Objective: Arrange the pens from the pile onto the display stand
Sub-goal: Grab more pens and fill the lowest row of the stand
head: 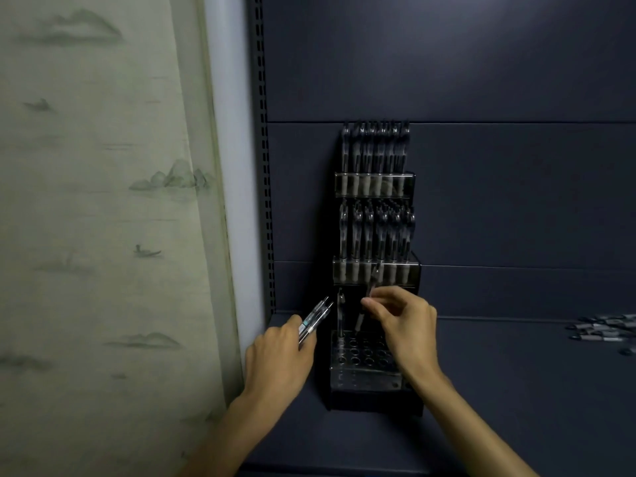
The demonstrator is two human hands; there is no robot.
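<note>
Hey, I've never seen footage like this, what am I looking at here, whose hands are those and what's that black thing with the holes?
There is one picture, taken by a camera worn on a person's head, looking forward and down. No machine is involved: the two bare hands are that person's own.

The black thing is a tiered display stand for pens, on a dark shelf. Its two upper tiers are full of upright pens. The bottom tier is a grid of holes, mostly unfilled, with one standing pen at its back left.

The right hand pinches a single pen, tilted, tip down over the back row of holes. The left hand has its grip around a few spare pens. The pile of loose pens lies at the far right of the shelf. A printed curtain hangs on the left.
</note>
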